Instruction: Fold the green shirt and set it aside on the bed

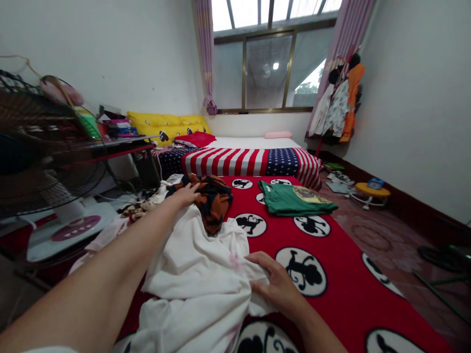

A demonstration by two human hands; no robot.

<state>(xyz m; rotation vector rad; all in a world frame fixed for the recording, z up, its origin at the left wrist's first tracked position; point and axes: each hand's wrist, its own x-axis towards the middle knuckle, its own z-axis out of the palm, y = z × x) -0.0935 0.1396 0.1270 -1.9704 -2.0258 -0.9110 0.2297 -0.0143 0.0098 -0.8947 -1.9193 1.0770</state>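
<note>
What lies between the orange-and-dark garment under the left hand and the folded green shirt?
In the head view, only bare red blanket with monkey medallions separates the orange-and-dark garment from the folded green shirt; the left hand rests on the garment.

Red blanket with black-and-white monkey circles; on it, white cloth, orange-and-navy garment, green shirt with yellow print.

Folded green shirt, standing fan, yellow stool, striped bedspread
</note>
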